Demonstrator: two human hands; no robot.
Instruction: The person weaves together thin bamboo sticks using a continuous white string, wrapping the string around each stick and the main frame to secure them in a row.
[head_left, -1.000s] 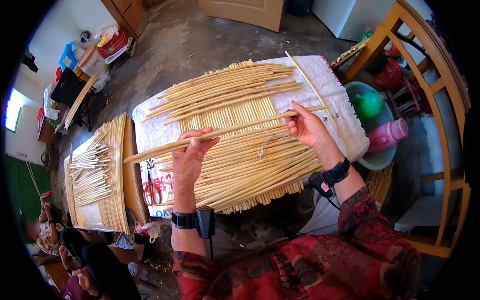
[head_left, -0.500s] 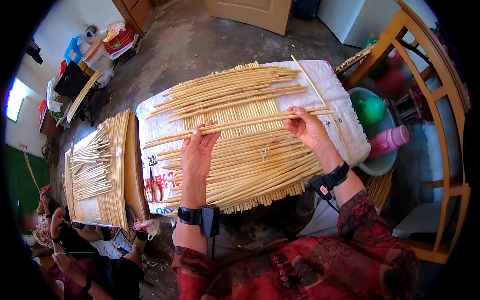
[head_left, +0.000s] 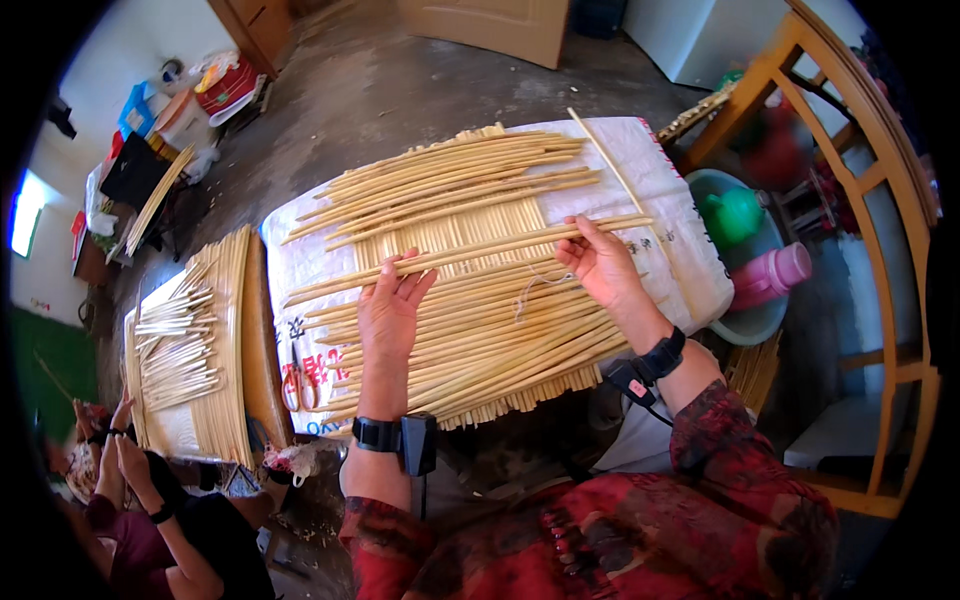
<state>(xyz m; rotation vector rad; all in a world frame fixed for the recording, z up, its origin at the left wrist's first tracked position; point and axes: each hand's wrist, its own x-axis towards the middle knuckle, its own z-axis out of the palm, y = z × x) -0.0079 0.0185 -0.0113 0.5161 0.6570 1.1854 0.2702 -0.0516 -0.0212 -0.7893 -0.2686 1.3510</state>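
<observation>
My left hand (head_left: 390,300) pinches a pair of long pale wooden sticks (head_left: 480,242) toward their left part, and my right hand (head_left: 595,260) grips them near the right end. Beneath lie many loose sticks (head_left: 480,350) over a mat of short crosswise sticks (head_left: 450,225), on a white printed cloth (head_left: 305,240). Another row of sticks (head_left: 440,163) lies beyond. A white string (head_left: 530,295) lies below my hands. Orange-handled scissors (head_left: 300,390) rest at the left, and a single stick (head_left: 615,165) lies at the right.
A side table with sticks (head_left: 220,380) stands left, near co-workers (head_left: 140,540). At the right are a blue basin (head_left: 750,320) with a green container (head_left: 730,215) and pink thermos (head_left: 770,275), plus a wooden chair frame (head_left: 880,300). A door (head_left: 500,30) stands at the back.
The held sticks have shifted rightward and lie less tilted. My left hand has changed its grip slightly. At lower left, co-workers' hands have moved upward.
</observation>
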